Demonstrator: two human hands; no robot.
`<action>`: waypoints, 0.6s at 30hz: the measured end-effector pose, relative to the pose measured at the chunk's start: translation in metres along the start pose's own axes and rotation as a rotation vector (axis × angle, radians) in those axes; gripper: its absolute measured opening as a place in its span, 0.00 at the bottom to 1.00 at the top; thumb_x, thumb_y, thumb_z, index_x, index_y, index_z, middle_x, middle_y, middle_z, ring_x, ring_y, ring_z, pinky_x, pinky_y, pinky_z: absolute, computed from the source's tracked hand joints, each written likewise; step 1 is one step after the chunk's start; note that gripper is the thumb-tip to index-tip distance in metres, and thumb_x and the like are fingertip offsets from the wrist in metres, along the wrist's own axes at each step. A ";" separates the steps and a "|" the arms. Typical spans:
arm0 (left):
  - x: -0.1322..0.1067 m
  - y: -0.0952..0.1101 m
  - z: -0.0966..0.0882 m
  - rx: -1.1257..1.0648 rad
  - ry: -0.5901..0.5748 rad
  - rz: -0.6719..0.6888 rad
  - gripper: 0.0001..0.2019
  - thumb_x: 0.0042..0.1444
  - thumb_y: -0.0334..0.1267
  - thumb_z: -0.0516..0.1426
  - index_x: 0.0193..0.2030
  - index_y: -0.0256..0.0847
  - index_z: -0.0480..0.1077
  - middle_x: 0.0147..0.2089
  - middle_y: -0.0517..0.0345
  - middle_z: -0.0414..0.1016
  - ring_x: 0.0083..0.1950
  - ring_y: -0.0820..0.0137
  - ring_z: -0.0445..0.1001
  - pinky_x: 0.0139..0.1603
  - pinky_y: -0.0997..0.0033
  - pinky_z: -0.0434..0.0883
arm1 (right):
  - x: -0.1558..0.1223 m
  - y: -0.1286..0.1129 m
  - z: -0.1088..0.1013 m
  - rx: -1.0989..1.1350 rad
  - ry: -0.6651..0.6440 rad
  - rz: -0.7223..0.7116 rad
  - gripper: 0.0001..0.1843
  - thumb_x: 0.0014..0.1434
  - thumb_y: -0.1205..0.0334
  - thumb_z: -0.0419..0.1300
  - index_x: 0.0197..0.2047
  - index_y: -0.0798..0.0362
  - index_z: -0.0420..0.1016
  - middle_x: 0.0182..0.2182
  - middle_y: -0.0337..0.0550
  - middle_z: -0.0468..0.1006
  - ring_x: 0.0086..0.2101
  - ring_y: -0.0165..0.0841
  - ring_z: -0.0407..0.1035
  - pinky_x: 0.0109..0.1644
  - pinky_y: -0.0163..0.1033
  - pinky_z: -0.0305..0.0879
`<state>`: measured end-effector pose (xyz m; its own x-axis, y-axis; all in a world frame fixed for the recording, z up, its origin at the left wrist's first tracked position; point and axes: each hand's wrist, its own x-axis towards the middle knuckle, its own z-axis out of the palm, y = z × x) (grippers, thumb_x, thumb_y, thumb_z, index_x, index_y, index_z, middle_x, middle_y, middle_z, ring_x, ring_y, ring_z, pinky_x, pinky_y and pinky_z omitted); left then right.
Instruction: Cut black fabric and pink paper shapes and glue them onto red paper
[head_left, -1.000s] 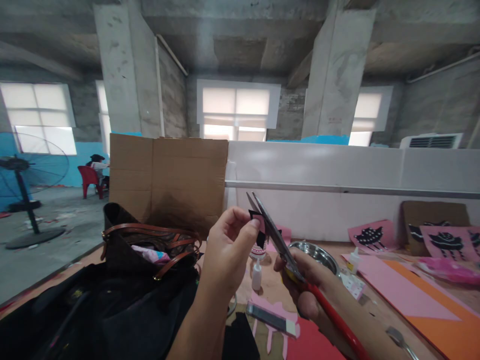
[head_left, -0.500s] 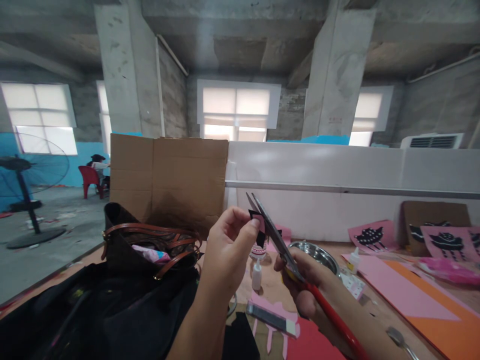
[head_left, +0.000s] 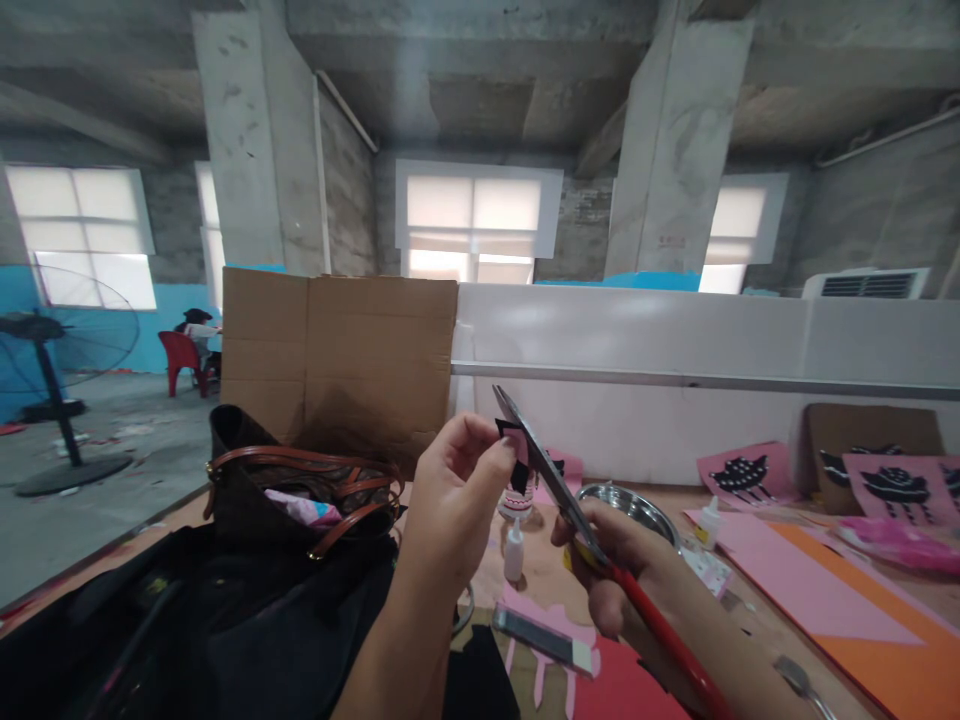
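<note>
In the head view my left hand (head_left: pixel 466 490) pinches a small black piece of paper (head_left: pixel 520 474) with a pink patch on it, between thumb and fingertips. My right hand (head_left: pixel 628 560) is wrapped round red-handled scissors (head_left: pixel 559 485), whose blades point up and to the left. The blades are nearly together and lie along the right edge of the black piece. Below the hands are a small white glue bottle (head_left: pixel 514 553), a pink paper cutout (head_left: pixel 547 615) and a dark oblong tool with a pale end (head_left: pixel 541 640) lying on it.
A dark bag (head_left: pixel 300 490) with brown straps stands at left, before upright cardboard (head_left: pixel 367 360). To the right are a steel bowl (head_left: pixel 637 505), another glue bottle (head_left: pixel 707 522), pink and orange sheets (head_left: pixel 832 590), and a spoon-like metal tool (head_left: pixel 802 680). A person (head_left: pixel 196 335) sits far left.
The scissor blades, which stood slightly apart at the tips, have come together. My left hand and the black piece stay almost where they were.
</note>
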<state>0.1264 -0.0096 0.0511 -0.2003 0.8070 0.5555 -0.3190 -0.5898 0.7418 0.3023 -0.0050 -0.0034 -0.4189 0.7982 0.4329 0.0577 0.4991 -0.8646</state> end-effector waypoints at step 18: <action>-0.008 -0.010 0.001 0.337 -0.566 -0.175 0.08 0.62 0.39 0.60 0.44 0.41 0.79 0.41 0.52 0.81 0.40 0.66 0.78 0.41 0.69 0.73 | -0.008 -0.034 -0.009 0.045 0.363 -0.240 0.15 0.62 0.52 0.68 0.47 0.46 0.70 0.34 0.38 0.75 0.28 0.28 0.69 0.29 0.33 0.67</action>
<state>0.1320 -0.0097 0.0395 0.3724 0.8065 0.4593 0.0214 -0.5022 0.8645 0.3120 -0.0251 0.0253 -0.0696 0.7322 0.6775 -0.0454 0.6761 -0.7354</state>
